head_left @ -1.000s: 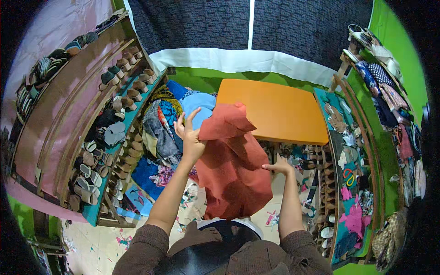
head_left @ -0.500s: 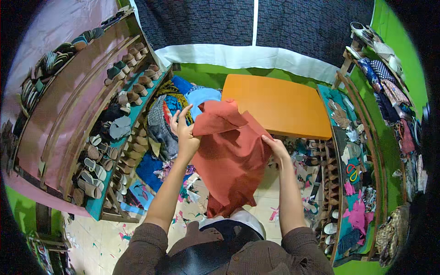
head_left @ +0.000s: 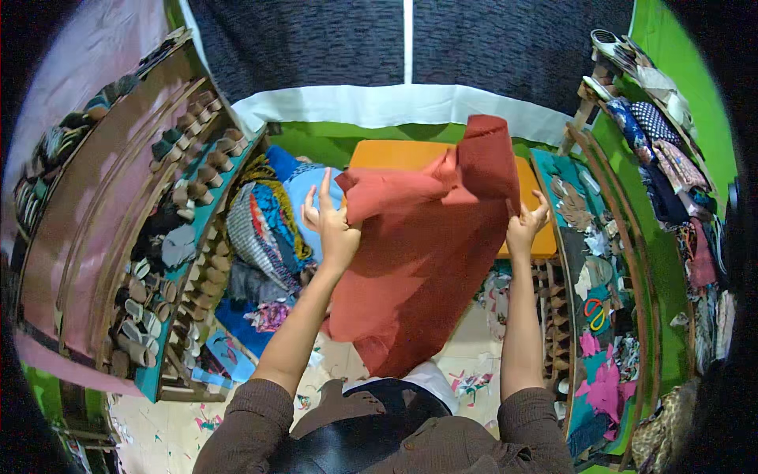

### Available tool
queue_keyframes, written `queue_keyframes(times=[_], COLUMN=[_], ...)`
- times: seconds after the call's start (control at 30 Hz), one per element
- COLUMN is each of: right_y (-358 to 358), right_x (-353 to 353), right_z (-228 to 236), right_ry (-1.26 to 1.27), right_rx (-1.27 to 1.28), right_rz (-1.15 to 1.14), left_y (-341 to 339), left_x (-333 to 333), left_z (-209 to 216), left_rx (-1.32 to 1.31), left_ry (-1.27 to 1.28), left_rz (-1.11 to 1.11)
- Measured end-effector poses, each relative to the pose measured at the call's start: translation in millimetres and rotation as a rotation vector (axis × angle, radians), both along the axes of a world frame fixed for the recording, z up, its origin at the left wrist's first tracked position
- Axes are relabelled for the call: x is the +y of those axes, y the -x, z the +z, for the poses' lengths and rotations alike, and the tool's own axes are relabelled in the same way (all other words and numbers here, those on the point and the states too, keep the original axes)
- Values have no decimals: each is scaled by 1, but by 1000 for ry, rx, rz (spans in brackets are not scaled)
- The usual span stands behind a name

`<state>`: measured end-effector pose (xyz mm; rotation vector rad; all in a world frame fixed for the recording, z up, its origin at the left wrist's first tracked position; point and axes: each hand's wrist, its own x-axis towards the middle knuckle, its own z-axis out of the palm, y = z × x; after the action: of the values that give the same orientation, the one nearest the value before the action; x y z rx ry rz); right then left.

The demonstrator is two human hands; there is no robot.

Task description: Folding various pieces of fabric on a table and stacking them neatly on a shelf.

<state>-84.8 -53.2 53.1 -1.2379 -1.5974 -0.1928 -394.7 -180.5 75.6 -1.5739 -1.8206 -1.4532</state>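
A large piece of rust-red fabric (head_left: 418, 261) hangs spread between my two hands, its lower end dropping close to my lap. My left hand (head_left: 335, 229) pinches its upper left edge, with some fingers raised and apart. At the right edge, my right hand (head_left: 527, 227) grips the cloth between thumb and finger, the other fingers stretched outward. One corner of the fabric is flipped up at the top right. Behind the cloth stands an orange table (head_left: 403, 152), partly hidden by it.
Wooden racks of sandals and shoe forms (head_left: 142, 316) flank me on the left. Piled fabrics (head_left: 272, 213) lie beside the table. To the right, a shelf carries pink scraps (head_left: 604, 391) and scissors with red and yellow handles (head_left: 596, 314). Scraps litter the tiled floor (head_left: 150, 426).
My right hand has moved up and outward, and the fabric is spread wider and higher, covering more of the orange table. The whole view has shifted slightly.
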Motion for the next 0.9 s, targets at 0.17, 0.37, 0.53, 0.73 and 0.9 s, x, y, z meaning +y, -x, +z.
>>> queue_keyframes(times=[0.17, 0.37, 0.53, 0.73, 0.9], right_y=[-40, -63, -61, -61, -56], right_x=[85, 182, 256, 348, 408], right_z=[65, 136, 169, 189, 143], right_ry=[-233, -347, -348, -360, -92], right_rx=[-58, -96, -99, -125, -211], right_rz=[-27, -36, -67, -130, -216], left_y=[-37, -55, -48, -42, -35], left_x=[91, 196, 265, 370, 458], left_z=[37, 79, 108, 141, 94], left_rx=[-67, -12, 111, 96, 85], left_ry=[-124, -272, -246, -148, 2], left_rz=[44, 115, 154, 187, 148])
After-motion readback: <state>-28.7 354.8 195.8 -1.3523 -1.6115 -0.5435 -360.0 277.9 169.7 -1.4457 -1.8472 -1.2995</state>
